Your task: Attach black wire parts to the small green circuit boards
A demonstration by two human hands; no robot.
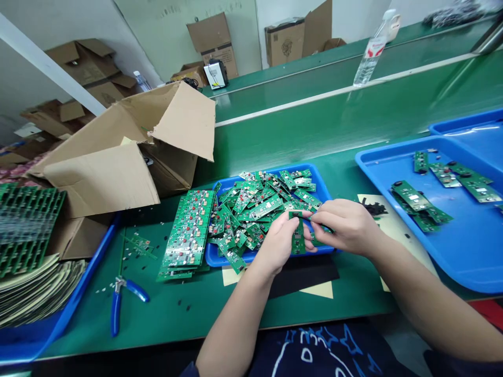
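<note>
My left hand [276, 245] is closed on a small green circuit board [297, 242], held upright over the near edge of a blue tray [212, 255]. Close beside it, my right hand [349, 224] is pinched at the board's upper right edge. Whatever lies between its fingertips is too small and hidden to make out. A heap of loose circuit boards [245, 201] with red and white parts fills the tray behind my hands. Small black pieces [375, 208] lie on a yellow sheet [408, 243] to the right of my right hand.
Uncut board panels [189, 230] are stacked left of the tray. Blue-handled cutters [115, 309] lie near scattered scraps. An open cardboard box [98, 180] stands at back left. Another blue tray [463, 267] holds several boards at right. A water bottle [369, 60] stands behind.
</note>
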